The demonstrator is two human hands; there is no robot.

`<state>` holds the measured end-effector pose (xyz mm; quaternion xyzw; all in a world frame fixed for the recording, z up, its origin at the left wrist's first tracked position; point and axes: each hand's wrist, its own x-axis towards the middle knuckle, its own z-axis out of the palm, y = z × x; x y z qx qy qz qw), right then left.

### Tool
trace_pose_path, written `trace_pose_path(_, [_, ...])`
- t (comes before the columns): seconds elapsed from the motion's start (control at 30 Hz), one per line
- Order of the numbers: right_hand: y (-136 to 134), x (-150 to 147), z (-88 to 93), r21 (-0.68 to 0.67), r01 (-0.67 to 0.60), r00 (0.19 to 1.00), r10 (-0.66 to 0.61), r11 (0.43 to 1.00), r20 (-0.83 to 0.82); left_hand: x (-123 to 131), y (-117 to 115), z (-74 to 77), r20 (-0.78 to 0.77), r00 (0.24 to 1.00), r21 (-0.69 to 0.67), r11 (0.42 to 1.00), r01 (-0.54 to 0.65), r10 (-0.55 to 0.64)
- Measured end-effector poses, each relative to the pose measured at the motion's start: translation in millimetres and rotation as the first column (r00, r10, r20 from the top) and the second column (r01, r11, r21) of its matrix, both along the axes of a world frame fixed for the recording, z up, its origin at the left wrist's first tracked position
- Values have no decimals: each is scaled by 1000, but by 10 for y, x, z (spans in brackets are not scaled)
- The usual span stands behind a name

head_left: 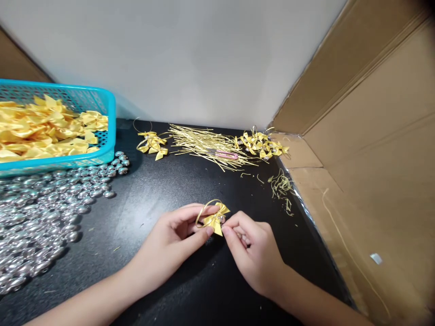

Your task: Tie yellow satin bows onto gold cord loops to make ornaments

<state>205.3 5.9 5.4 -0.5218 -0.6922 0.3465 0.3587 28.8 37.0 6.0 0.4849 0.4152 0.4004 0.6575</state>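
Both hands, the left hand [170,235] and the right hand [253,253], pinch one small yellow satin bow with gold cord loop [214,218] in their fingers above the black worktop [170,181].

The black table [159,190] is being looked down on from the head, toward the wall [190,59]. The left hand [170,237] and right hand [254,256] are being seen close, bottom middle.
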Motion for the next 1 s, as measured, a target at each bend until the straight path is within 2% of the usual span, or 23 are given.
trace_pose_path(0.17, [9,-8,5,9,10,1000,-10,1000,17,18,-12,-2,-35,999,64,998,-17,19])
trace_pose_path(0.37, [0,-26,5,2,1,1000,-1,1000,13,19,6,12,-201,974,239,970,-51,100])
trace_pose_path(0.5, [-4,-26,-1,13,7,1000,-7,1000,13,4,6,23,-251,961,304,952,-35,115])
trace_pose_path(0.77, [3,-29,-32,30,17,1000,-17,999,-10,-20,-27,20,-261,963,240,971,-1,66])
trace_pose_path(1.0, [1,-44,-22,50,34,999,-35,998,18,-5,-40,19,-254,961,259,965,-46,114])
